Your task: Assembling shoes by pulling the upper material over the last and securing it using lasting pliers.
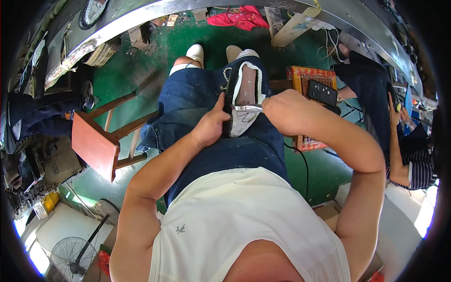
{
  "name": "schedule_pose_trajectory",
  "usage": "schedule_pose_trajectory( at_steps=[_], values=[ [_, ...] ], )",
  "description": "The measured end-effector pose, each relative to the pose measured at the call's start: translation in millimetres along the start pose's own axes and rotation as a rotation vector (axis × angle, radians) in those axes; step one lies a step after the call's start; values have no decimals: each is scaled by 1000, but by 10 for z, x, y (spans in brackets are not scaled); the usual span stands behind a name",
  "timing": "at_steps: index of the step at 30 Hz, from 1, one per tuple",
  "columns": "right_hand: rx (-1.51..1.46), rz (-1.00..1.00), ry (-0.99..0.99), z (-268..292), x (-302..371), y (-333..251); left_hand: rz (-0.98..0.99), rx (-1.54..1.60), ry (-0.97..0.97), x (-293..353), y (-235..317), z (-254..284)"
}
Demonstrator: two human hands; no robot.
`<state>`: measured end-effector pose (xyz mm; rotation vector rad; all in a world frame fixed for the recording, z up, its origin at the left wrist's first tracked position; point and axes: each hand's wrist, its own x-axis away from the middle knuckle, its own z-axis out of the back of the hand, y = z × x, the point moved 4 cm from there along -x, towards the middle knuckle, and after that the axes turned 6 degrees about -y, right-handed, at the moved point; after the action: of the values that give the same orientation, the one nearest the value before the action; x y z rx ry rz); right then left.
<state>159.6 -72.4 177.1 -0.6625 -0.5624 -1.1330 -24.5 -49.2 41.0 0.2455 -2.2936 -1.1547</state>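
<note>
On my lap lies a shoe (248,84), bottom up, with a brown insole showing inside a white and dark rim. My left hand (211,123) is closed on its left side near the lower end, the index finger pointing up along the dark edge. My right hand (285,112) makes a fist around a shiny metal tool, probably pliers (247,108). The tool lies across the shoe, and its tip reaches the dark edge beside my left fingers. My right fist hides the tool's handle.
A wooden stool (96,146) stands to the left. A red-edged beaded seat (306,75) at the right carries a black phone (322,92). Ahead runs a workbench edge (155,11), with red cloth (238,18) beneath. Another person's arm (398,145) is far right; a fan (75,256) stands lower left.
</note>
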Motion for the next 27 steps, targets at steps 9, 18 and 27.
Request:
schedule_pose_trajectory(
  at_steps=[9, 18, 27],
  values=[
    [-287, 75, 209, -669, -338, 1, -110, 51, 624, -211, -266, 156],
    [-370, -6, 445, -708, -149, 172, -262, -700, 699, -198, -78, 275],
    [-478, -186, 439, -1195, -329, 515, -431, -1218, 365, -192, 147, 83]
  ],
)
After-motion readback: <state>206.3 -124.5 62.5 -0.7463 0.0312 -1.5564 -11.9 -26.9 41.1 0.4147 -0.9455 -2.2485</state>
